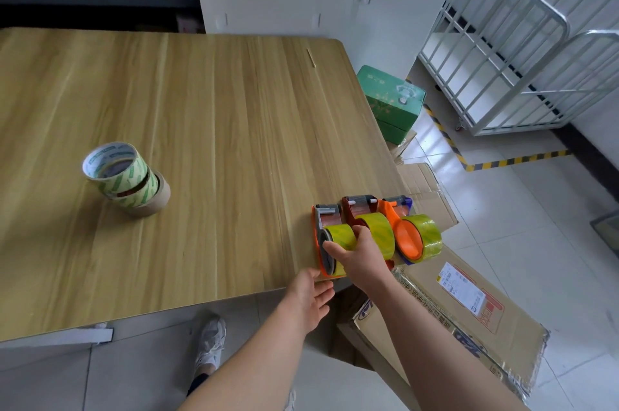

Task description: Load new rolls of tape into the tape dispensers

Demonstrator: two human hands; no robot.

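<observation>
Three tape dispensers stand side by side at the table's near right corner, each with a yellow-green roll in it: an orange one (321,233) on the left, a dark red one (358,209) in the middle, an orange and blue one (407,238) on the right. My right hand (360,258) grips the roll (341,235) of the left dispenser from behind. My left hand (310,296) hovers at the table edge just below that dispenser, fingers apart, holding nothing. A leaning stack of spare tape rolls (125,176) sits on the table's left.
The wooden table (217,129) ends right beside the dispensers. Cardboard boxes (462,313) lie on the floor to the right, with a green box (390,99) behind them. A white metal cage cart (522,52) stands far right. My shoe (211,340) shows below the table.
</observation>
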